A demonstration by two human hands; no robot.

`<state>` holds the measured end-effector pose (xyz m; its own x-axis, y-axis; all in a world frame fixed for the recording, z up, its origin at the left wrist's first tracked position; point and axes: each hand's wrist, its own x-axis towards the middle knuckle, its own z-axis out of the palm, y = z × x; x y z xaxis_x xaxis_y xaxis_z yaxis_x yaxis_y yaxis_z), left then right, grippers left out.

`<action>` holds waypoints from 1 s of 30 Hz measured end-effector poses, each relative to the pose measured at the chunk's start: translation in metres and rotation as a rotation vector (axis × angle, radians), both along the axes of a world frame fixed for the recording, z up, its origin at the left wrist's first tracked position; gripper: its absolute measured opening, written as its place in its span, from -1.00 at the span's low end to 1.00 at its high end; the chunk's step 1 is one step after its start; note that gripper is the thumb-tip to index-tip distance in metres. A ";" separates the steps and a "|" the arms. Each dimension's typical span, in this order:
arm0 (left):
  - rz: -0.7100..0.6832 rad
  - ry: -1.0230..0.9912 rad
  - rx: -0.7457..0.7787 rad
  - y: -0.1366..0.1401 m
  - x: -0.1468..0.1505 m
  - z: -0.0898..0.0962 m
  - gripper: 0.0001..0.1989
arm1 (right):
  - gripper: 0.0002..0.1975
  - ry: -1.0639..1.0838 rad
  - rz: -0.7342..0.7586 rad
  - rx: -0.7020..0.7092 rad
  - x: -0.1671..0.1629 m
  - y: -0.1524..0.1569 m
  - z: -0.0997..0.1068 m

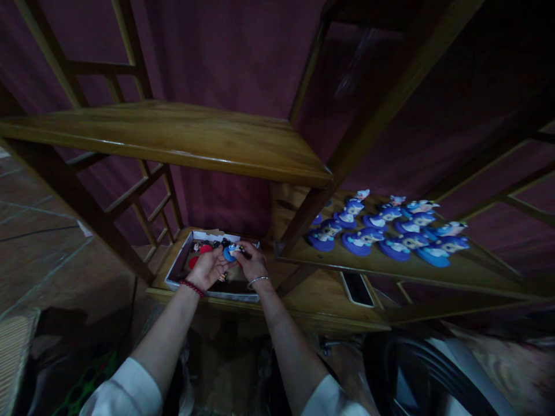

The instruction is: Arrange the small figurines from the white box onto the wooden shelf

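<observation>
A small figurine (231, 252) on a round blue base is between my two hands, above an open box. My left hand (208, 269), with a red bead bracelet at the wrist, has its fingers curled at the figurine's left and lower side. From the right, my right hand (253, 263) grips it, a silver bangle on that wrist. The shallow cardboard box (176, 271) stands on the lower shelf. Inside it lie more figurines, some with red bases (193, 262); my hands partly hide them.
Several figurines on blue and purple bases (358, 244) stand in rows on a higher shelf at right. Below it lies a phone (358, 289). A thick wooden shelf board (173, 136) and a slanting post (299, 228) frame my hands. A black round object (407, 370) is at lower right.
</observation>
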<state>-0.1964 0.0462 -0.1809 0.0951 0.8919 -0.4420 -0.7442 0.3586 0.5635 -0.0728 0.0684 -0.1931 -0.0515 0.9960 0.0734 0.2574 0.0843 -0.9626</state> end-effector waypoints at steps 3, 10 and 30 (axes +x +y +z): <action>0.005 0.004 -0.006 0.000 0.000 0.000 -0.78 | -0.75 -0.033 0.039 0.052 0.001 0.001 0.000; -0.003 0.003 -0.007 -0.001 -0.001 0.002 -0.73 | -0.77 -0.108 0.076 0.117 0.002 -0.002 0.006; 0.043 -0.037 -0.007 -0.004 0.003 0.006 -0.76 | -0.76 -0.150 0.176 0.218 0.002 -0.005 0.004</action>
<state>-0.1938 0.0420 -0.1747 0.0733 0.8926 -0.4449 -0.7792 0.3297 0.5331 -0.0710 0.0633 -0.1886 -0.2484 0.9324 0.2627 0.3579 0.3403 -0.8695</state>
